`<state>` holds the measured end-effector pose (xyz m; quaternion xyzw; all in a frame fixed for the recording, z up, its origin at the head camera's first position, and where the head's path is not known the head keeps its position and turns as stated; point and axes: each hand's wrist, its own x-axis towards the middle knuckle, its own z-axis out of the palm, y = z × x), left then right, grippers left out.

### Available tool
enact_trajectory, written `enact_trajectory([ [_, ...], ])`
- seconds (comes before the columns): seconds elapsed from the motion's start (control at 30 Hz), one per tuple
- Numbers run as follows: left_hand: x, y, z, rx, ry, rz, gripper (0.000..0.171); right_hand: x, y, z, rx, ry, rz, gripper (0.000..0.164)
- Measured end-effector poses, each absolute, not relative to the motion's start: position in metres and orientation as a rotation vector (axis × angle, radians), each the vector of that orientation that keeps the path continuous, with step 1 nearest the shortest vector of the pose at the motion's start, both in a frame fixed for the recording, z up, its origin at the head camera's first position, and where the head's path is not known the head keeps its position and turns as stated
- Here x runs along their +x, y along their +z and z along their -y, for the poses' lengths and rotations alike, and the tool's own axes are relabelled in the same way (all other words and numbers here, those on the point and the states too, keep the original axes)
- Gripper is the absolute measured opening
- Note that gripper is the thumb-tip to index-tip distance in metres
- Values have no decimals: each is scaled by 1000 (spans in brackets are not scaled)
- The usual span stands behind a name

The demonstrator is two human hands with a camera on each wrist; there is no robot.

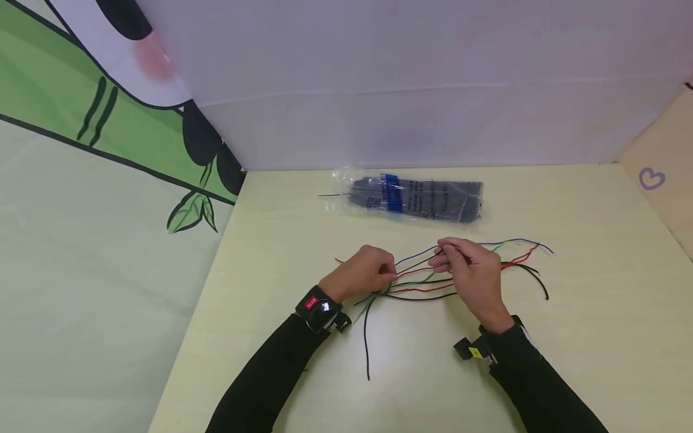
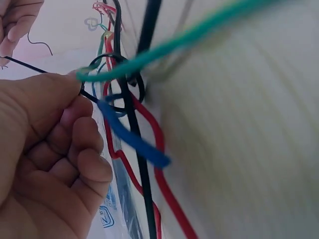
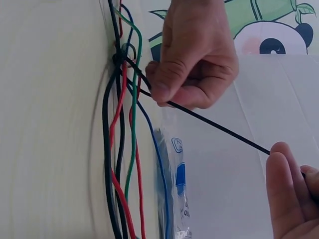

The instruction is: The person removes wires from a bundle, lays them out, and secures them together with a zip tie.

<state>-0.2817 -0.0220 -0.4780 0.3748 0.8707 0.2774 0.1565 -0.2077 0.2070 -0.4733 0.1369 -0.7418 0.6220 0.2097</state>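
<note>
A black cable tie (image 3: 219, 128) is looped round a bundle of wires, and its tail stretches straight between the two hands. My left hand (image 1: 368, 273) pinches the tail close to the loop, thumb against forefinger. Farther along to the right, my right hand (image 1: 476, 279) pinches the tail's other end. The bundle holds several thin wires, among them a red wire (image 1: 422, 290), a green wire (image 2: 189, 42), a blue wire (image 2: 134, 144) and a black wire (image 1: 367, 343) bending toward the front. In the left wrist view the loop sits just beside the left fingertips.
Behind the wires, a clear plastic bag (image 1: 433, 198) of dark thin strips lies on the pale table (image 1: 595, 216), one strip poking out at its left. A white backdrop (image 1: 411, 126) stands along the table's far edge. On the left hangs a panda-print cloth (image 1: 65, 270).
</note>
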Motion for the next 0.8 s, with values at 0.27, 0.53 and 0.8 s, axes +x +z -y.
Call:
enact_trajectory([
  [0.27, -286, -484, 27, 1058, 762, -2510, 14, -213, -466, -215, 360, 1722, 1981, 20],
  [0.53, -285, -484, 30, 1052, 689, -2540, 13, -214, -466, -218, 340, 1705, 1974, 20],
  [0.8, -288, -486, 30, 1150, 676, -2529, 18, -214, -463, -224, 298, 1715, 1952, 21],
])
